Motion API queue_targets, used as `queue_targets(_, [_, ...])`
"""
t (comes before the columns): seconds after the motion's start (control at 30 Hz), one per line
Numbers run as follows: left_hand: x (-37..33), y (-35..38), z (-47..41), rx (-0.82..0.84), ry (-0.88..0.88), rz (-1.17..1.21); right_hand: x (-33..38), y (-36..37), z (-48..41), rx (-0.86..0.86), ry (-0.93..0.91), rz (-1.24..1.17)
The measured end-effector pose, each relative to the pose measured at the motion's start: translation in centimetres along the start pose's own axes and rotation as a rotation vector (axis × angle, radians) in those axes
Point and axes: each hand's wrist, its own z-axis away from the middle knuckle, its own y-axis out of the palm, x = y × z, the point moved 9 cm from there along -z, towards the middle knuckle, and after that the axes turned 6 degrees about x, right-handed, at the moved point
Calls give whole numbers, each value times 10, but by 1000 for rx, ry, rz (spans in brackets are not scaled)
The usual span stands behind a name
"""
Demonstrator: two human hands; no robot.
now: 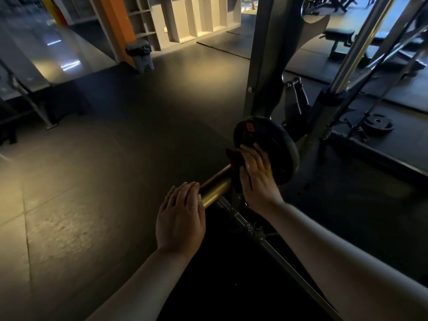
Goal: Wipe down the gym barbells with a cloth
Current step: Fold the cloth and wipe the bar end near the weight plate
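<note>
Brass-coloured barbell sleeve [215, 188], dark red cloth [232, 158], black plate [266, 140]

The bar [215, 188] is smooth metal and shines like gold in the light. The cloth [232, 158] is soft, dark red and not shiny. The weight plate [271, 140] is black and dull, maybe rubber (it is too dark to be sure). The floor [92, 181] is a dark mat, dull and a bit rough. The big post [261, 66] is dull grey metal. The thin rod [361, 47] is bright, shiny metal. The bin [143, 61] is grey plastic.
</note>
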Motion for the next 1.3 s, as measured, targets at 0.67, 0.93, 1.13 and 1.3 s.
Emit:
queue_targets(0.67, [21, -7, 11, 150, -29, 211, 45, 29, 20, 21, -280, 158])
queue_targets(0.93, [42, 2, 33, 126, -172, 271, 112, 71, 60, 101, -491, 198])
queue_targets(1.13, [43, 1, 39, 81, -152, 336, 75, 32, 21, 6, -91, 174])
queue_targets(1.3, [45, 4, 39, 94, -189, 360, 110, 75, 73, 85, -376, 189])
